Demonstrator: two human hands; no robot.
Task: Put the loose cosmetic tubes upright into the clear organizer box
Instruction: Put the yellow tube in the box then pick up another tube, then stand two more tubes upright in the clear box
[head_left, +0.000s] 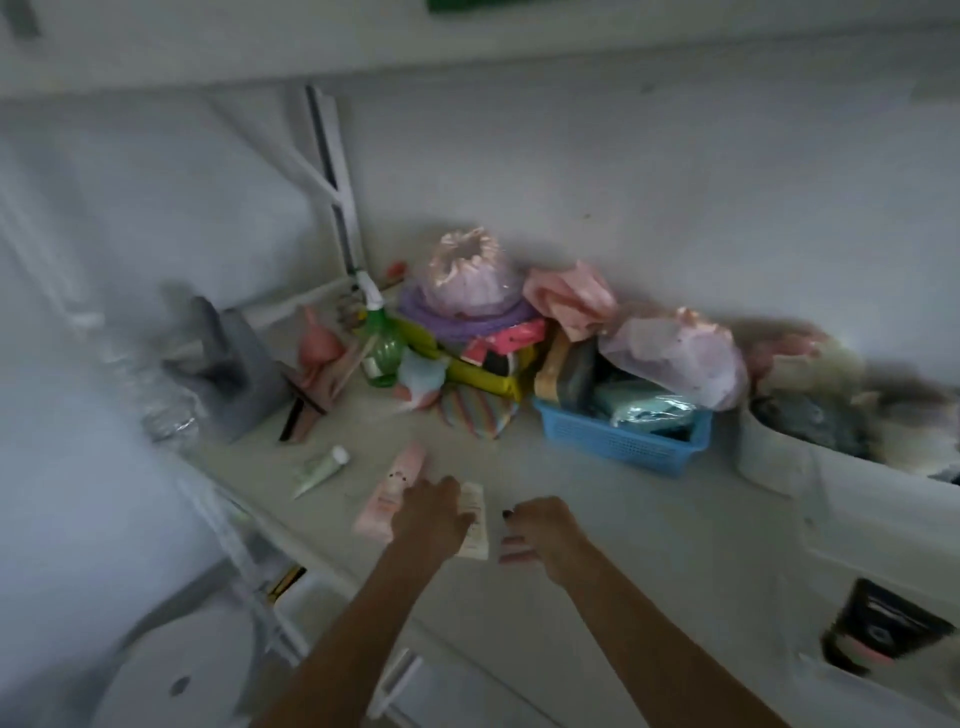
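Note:
The view is blurred by motion. A pink tube (396, 486) and a cream tube (476, 525) lie flat on the white shelf (649, 519). My left hand (430, 517) reaches over both, fingers stretched out, covering the pink tube's lower end and the cream tube's left side. Just to the right hovers my right hand (540, 530), fingers loosely bent and holding nothing I can make out. A small green-and-white tube (319, 470) lies further left. At the right edge stands the clear organizer box (857, 519), with a black tube (883, 634) showing at its near end.
A blue basket (623, 441) stuffed with packets sits behind my hands. Along the wall are a green spray bottle (382, 343), a pile of purple and pink pouches (470, 291) and a grey holder (228, 358). The shelf's edge drops off at the lower left.

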